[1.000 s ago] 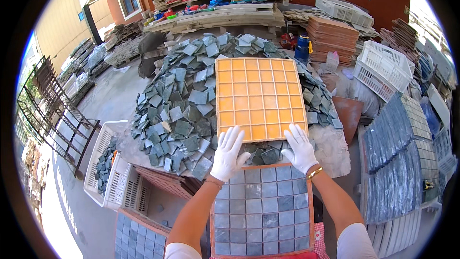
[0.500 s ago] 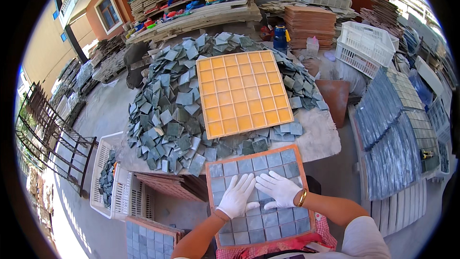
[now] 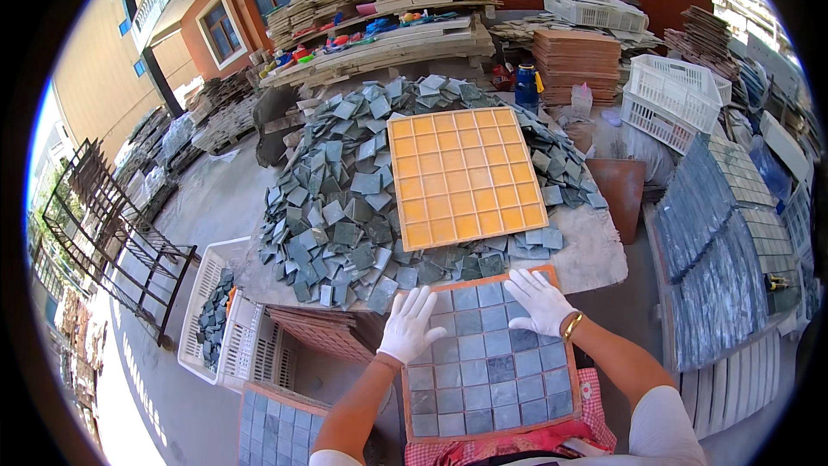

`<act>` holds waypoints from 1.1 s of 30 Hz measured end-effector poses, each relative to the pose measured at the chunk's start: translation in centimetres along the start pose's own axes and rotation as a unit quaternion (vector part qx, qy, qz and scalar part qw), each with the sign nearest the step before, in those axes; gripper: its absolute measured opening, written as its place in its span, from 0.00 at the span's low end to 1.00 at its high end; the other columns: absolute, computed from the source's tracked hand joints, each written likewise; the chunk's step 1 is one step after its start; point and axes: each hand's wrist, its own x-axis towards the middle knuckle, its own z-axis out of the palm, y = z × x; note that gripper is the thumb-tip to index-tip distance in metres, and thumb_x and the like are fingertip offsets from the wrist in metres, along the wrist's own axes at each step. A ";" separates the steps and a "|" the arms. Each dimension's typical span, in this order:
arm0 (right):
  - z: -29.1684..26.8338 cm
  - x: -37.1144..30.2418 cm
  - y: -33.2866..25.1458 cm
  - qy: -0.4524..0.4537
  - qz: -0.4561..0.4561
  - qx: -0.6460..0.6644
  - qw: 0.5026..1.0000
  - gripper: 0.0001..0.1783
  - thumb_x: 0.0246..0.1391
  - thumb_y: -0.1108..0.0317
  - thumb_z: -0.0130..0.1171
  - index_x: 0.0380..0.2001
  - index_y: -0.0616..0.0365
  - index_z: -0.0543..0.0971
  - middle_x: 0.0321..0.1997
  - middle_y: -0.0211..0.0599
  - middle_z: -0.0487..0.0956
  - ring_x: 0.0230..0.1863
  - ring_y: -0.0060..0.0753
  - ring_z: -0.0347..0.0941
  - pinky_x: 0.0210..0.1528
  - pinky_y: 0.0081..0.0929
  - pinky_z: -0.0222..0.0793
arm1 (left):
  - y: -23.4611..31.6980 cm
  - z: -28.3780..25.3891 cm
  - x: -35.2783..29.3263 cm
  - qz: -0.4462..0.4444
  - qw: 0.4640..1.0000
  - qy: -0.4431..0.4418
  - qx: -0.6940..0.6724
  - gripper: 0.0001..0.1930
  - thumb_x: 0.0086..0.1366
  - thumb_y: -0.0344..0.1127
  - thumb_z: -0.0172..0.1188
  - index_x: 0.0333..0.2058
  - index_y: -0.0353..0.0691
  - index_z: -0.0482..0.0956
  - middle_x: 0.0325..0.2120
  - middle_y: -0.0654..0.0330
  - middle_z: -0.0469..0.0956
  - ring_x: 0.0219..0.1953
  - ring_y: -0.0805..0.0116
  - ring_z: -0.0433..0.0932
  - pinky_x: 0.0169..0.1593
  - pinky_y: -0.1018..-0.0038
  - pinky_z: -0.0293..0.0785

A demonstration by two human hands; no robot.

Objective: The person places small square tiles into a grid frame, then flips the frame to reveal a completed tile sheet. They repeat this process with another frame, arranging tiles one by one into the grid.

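Observation:
A reddish-brown board [image 3: 567,358] lies in front of me over my lap, covered with rows of square grey-blue stone tiles [image 3: 473,348]. In a white glove, my left hand [image 3: 411,324] rests at the board's left edge, near its far corner, fingers stretched out. My right hand [image 3: 541,304], gloved too and with a gold bangle at the wrist, lies flat with open fingers across the tiles at the far right corner. Beyond the board, a yellow grid frame [image 3: 467,177] with square compartments sits tilted on a heap of loose grey-green tiles [image 3: 332,207].
A pale worktable [image 3: 595,255] carries the heap. To the left stand white plastic crates [image 3: 250,341], one with dark tile pieces, and another tiled board [image 3: 280,427]. Wrapped tile stacks [image 3: 703,233] are at the right; a black metal rack [image 3: 116,242] stands far left.
My hands have parted from the middle of the tiled board, the left to its left edge and the right to its far right corner. The view has shifted slightly.

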 end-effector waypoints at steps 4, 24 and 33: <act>1.0 0.8 2.3 -0.018 0.014 -0.037 0.999 0.45 0.49 0.39 0.58 0.59 0.64 0.65 0.65 0.53 0.62 0.68 0.52 0.55 0.70 0.44 0.47 | -3.4 3.1 1.1 -0.080 0.996 -0.032 -0.009 0.38 0.60 0.54 0.58 0.62 0.34 0.61 0.63 0.48 0.61 0.66 0.51 0.57 0.67 0.54 0.49; -0.6 -4.4 -3.5 -0.076 -0.028 -0.003 0.997 0.46 0.48 0.37 0.59 0.60 0.62 0.65 0.65 0.50 0.63 0.68 0.49 0.55 0.70 0.43 0.48 | -1.3 0.8 0.9 -0.033 0.998 -0.058 -0.009 0.42 0.59 0.59 0.56 0.62 0.33 0.59 0.63 0.43 0.60 0.66 0.45 0.56 0.67 0.53 0.48; -0.6 -4.4 -3.6 -0.070 -0.005 0.014 0.997 0.45 0.46 0.40 0.61 0.58 0.62 0.67 0.64 0.51 0.65 0.67 0.50 0.57 0.70 0.44 0.50 | 2.7 3.2 1.6 -0.090 0.995 -0.050 -0.011 0.41 0.59 0.56 0.59 0.62 0.32 0.59 0.63 0.46 0.60 0.66 0.48 0.56 0.66 0.52 0.48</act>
